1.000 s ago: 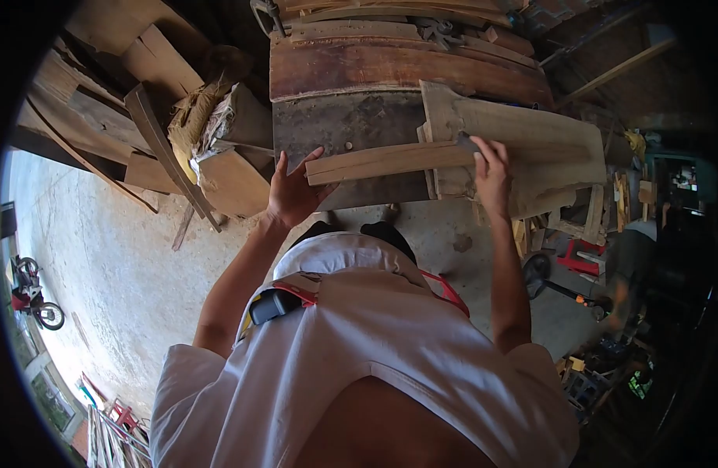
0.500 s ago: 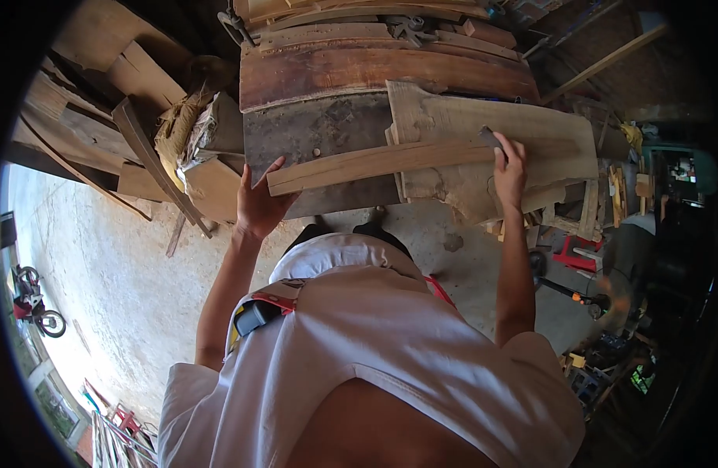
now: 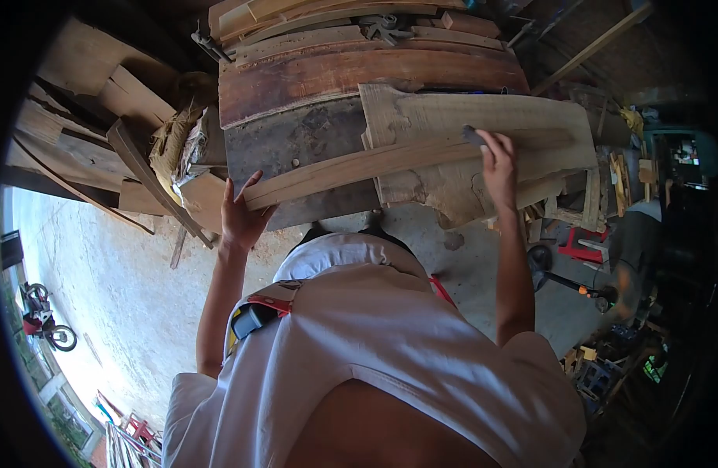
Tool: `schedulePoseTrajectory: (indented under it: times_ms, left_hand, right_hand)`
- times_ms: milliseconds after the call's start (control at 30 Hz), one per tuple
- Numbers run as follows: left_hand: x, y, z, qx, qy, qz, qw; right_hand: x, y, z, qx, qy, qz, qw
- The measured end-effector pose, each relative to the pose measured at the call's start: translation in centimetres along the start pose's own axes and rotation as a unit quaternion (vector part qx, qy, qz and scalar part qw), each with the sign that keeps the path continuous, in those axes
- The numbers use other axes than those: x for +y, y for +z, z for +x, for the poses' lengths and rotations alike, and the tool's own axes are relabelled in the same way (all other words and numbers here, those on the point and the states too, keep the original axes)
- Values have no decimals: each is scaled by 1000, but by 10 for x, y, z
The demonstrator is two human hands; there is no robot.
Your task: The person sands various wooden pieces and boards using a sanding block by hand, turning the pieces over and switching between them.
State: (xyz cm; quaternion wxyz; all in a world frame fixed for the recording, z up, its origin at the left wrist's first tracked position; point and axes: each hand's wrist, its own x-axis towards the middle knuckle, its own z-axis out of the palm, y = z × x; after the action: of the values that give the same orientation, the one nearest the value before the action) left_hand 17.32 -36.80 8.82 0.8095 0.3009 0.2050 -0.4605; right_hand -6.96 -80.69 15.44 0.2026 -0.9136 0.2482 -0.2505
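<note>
A long, slightly curved wooden strip (image 3: 339, 173) lies across the bench, its right part over a wide slab. My left hand (image 3: 246, 218) is at the strip's left end and grips it, with some fingers along the end and others partly hidden below. My right hand (image 3: 499, 165) pinches a small dark flat piece (image 3: 473, 136) against or just above the strip's right part. The frames do not show exactly what that piece is. Under the strip rests the pale wide wooden slab (image 3: 421, 117) with an irregular edge.
A dark bench top (image 3: 258, 148) supports the wood, with a reddish-brown plank (image 3: 359, 74) behind. Boards and a bundled wrapping (image 3: 172, 152) are stacked to the left. A red stool (image 3: 581, 243) stands on the floor to the right, and a motorbike (image 3: 45, 316) is far left.
The strip's left end has shifted left and slightly down in view with my left hand, as the whole view moved a little. My right hand and the dark piece have moved slightly left.
</note>
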Motion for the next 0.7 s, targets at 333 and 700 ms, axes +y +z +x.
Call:
schedulePoseTrajectory:
  times_ms: [333,700]
  left_hand:
    - [-2,10,2,58,25,49,997]
    - [-4,14,1,60,43,52,996]
  right_hand:
    - [-126,71,-28,-117,-203,92,968]
    - [27,-24,-4,15,7,-43,999]
